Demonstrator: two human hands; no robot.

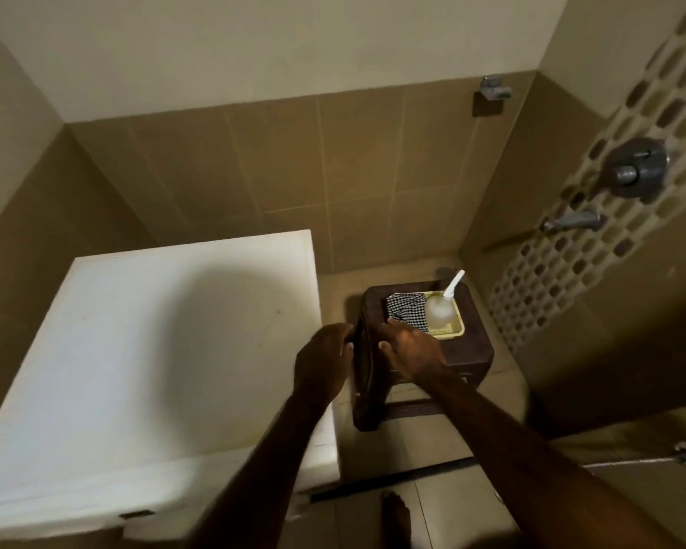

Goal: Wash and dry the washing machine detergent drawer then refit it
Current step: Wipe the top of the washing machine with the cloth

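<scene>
1. Bare foot stands on the tiled floor at the near edge.
2. White washing machine fills the left side, its flat top seen from above.
3. Brown stool stands right of the machine and carries a yellow tray holding a checked cloth and a bottle.
4. Dark detergent drawer hangs upright between both hands, over the gap between machine and stool.
5. Left hand curls its fingers round the drawer's left side.
6. Right hand grips the drawer's right side, thumb towards it.
</scene>
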